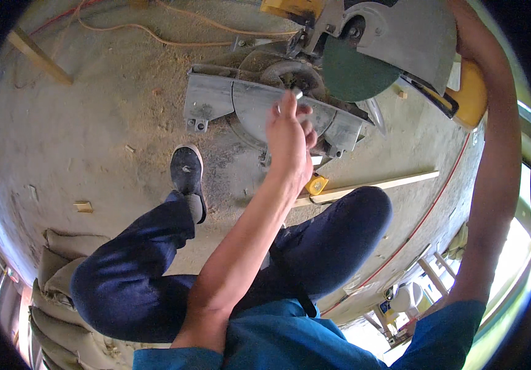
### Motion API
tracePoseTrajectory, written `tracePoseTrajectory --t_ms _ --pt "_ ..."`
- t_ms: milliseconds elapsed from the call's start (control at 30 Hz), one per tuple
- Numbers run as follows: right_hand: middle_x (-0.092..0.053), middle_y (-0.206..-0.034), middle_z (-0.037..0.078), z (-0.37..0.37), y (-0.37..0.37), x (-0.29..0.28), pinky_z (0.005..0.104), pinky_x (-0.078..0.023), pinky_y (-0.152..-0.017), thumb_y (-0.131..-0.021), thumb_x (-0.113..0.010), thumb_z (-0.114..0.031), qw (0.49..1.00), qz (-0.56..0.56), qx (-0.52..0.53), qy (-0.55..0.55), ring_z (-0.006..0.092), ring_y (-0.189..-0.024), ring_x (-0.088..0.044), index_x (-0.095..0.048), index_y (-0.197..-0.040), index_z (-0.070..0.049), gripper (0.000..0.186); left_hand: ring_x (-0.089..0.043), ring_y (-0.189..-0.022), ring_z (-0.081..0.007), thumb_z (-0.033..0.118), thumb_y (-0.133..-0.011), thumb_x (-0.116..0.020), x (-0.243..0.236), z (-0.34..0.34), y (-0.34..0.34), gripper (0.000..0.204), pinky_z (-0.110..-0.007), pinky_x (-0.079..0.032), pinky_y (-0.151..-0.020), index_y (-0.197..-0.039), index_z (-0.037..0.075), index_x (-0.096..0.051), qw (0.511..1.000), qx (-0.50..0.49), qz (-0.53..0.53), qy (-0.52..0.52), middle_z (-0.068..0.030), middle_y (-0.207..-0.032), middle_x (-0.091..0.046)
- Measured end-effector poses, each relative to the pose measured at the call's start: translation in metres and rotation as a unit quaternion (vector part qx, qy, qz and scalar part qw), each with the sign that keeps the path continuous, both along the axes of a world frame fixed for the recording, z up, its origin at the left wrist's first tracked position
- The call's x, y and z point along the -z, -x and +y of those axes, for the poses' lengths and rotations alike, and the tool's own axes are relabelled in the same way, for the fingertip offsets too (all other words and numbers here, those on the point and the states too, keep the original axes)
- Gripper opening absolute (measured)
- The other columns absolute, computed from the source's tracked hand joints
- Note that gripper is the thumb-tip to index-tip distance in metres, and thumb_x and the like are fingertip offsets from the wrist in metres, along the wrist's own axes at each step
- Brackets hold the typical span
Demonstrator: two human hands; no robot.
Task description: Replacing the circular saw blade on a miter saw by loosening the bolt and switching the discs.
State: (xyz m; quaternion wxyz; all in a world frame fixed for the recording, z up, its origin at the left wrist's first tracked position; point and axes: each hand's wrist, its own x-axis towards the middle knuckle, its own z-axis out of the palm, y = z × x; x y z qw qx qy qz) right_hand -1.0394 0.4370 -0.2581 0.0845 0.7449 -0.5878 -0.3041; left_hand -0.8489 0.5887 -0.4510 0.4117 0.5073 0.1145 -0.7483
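- Person is crouching on a dusty concrete floor (93, 123) in front of a miter saw (290, 98).
- Left hand (290, 139) is reaching over the saw's base, fingers pinching a small pale piece (298, 94) at the fingertips, just above the round table.
- Right arm is stretching up along the right edge toward the saw's yellow handle (472, 92); right hand is out of sight, grip cannot be told.
- Blade guard (401, 37) and green disc (355, 74) are hanging raised above the base.
- Wood strip (376, 185) and yellow tape measure (316, 184) are lying on the floor beside the right knee.
- Black shoe (186, 169) is sitting left of the saw.
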Motion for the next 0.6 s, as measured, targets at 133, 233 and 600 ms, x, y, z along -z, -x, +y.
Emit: tracePoseTrajectory --t_ms 133,233,600 --pt "-0.064 -0.101 0.017 0.000 0.007 0.000 0.0400 -0.040 -0.095 -0.079 -0.066 -0.016 1.000 -0.013 0.002 0.006 0.0325 -0.094 -0.058 -0.064 -0.104 -0.006 0.028 -0.046 -0.056 -0.0050 0.026 -0.095 -0.062 0.005 -0.050 -0.010 0.022 -0.022 -0.036 -0.046 -0.103 0.006 -0.058 0.915 0.098 -0.183 0.346 -0.0055 -0.077 -0.059" --pt "-0.063 -0.104 0.018 0.001 -0.016 0.003 0.0385 -0.042 -0.091 -0.082 -0.065 -0.020 0.988 -0.102 0.095 0.070 0.0313 -0.096 -0.056 -0.063 -0.108 -0.006 0.030 -0.064 -0.074 -0.0307 0.026 -0.097 -0.054 0.024 -0.099 0.008 0.028 -0.039 -0.047 -0.066 -0.099 -0.001 -0.059 0.787 0.039 -0.282 0.548 -0.0183 -0.085 -0.066" --pt "-0.063 -0.104 0.018 0.007 -0.024 0.010 0.0412 -0.041 -0.092 -0.085 -0.063 -0.023 0.873 -0.263 0.352 0.210 0.0288 -0.102 -0.056 -0.065 -0.107 -0.005 0.028 -0.053 -0.079 -0.0143 0.018 -0.097 -0.056 -0.001 -0.124 -0.003 0.016 -0.029 -0.044 -0.071 -0.100 0.002 -0.058 0.781 0.241 -0.139 0.559 -0.0062 -0.084 -0.058"
